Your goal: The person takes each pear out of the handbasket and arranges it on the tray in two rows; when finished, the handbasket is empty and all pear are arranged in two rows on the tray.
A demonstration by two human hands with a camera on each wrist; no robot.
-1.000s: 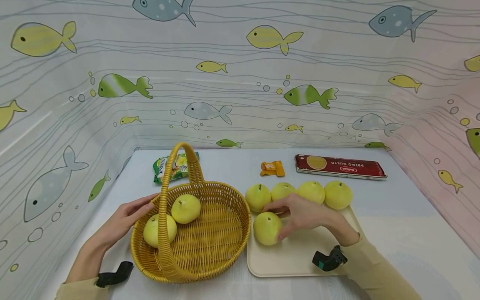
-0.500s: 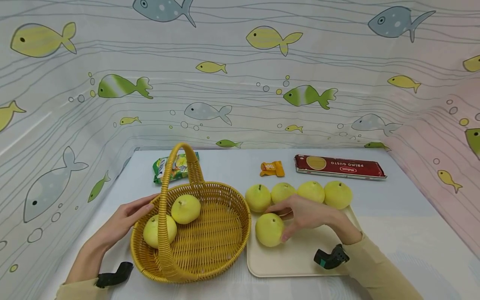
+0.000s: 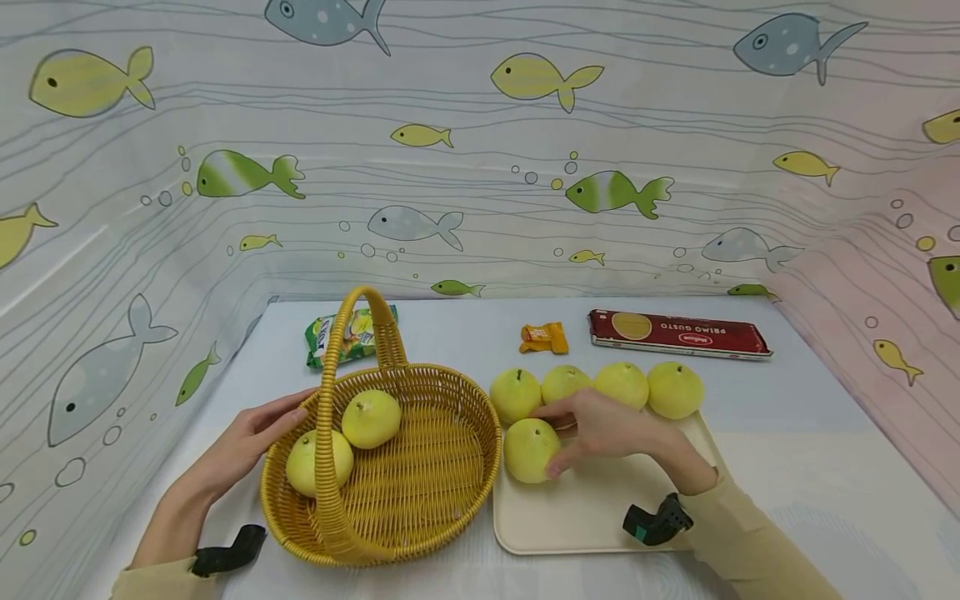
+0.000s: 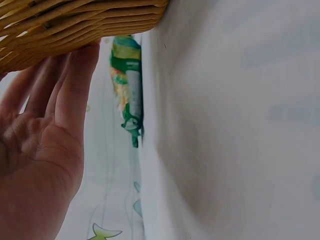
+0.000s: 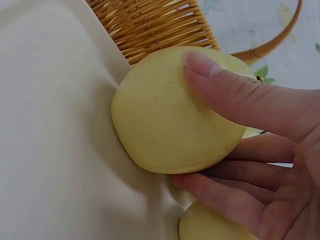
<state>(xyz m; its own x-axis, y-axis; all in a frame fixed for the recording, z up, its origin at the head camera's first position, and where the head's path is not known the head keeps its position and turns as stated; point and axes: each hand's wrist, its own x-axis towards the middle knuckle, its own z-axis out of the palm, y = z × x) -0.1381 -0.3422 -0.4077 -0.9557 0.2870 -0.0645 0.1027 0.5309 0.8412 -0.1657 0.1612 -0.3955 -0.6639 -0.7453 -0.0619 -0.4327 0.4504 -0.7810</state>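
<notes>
The surface (image 3: 810, 450) is white and cloth-covered, with faint grey-blue patterning at the near right. It is enclosed at the back and both sides by pale sheet walls (image 3: 480, 183) printed with yellow, green and grey-blue fish, bubbles and wavy lines; the right side carries a pinkish tint. Along the rear lie three packets. The long, flat, dark-red packet (image 3: 678, 333) bears "PRIMO GUSTO", upside down in the head view; a smaller oval logo reads, less clearly, as "Melissa". The small orange wrapped packet (image 3: 544, 338) has print too small to read. The green-and-yellow glossy bag (image 3: 360, 335) shows white lettering, partly covered by the handle of the oval, golden-yellow wicker basket (image 3: 427, 483) and not legible. The basket contains two round, yellow-green fruits (image 3: 372, 418). The left hand (image 3: 255, 433) rests against the basket's left side, fingers extended. The right hand (image 3: 607, 425) holds a round, pale yellow-green fruit (image 3: 531, 450) between thumb and fingers, at the left side of a rectangular cream tray (image 3: 555, 525); whether this fruit touches the tray floor cannot be told. Four similar fruits (image 3: 622, 385) stand in a row at the tray's far edge.
</notes>
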